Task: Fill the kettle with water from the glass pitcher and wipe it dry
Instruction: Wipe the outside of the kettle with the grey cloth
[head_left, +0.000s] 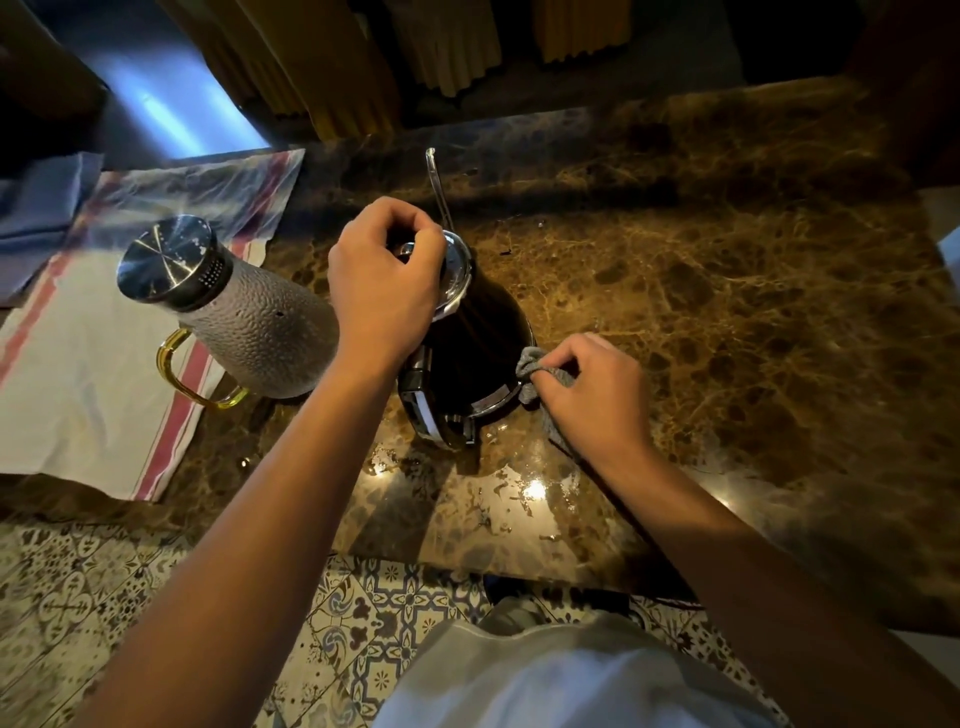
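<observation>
A black kettle (470, 353) with a thin silver gooseneck spout stands on the brown marble counter (727, 312) at the middle. My left hand (384, 280) sits on top of it, fingers curled round the knob of its silver lid (460, 275). My right hand (592, 389) grips a grey cloth (535, 371) and holds it against the kettle's lower right side. The glass pitcher (260, 322), textured, with a steel lid and a yellow handle, stands to the left of the kettle.
A white towel with red stripes (88, 374) lies under the pitcher at the left. Water patches (493, 493) shine on the counter in front of the kettle. Patterned floor tiles (104, 597) show below the counter's front edge. Yellow curtains hang behind.
</observation>
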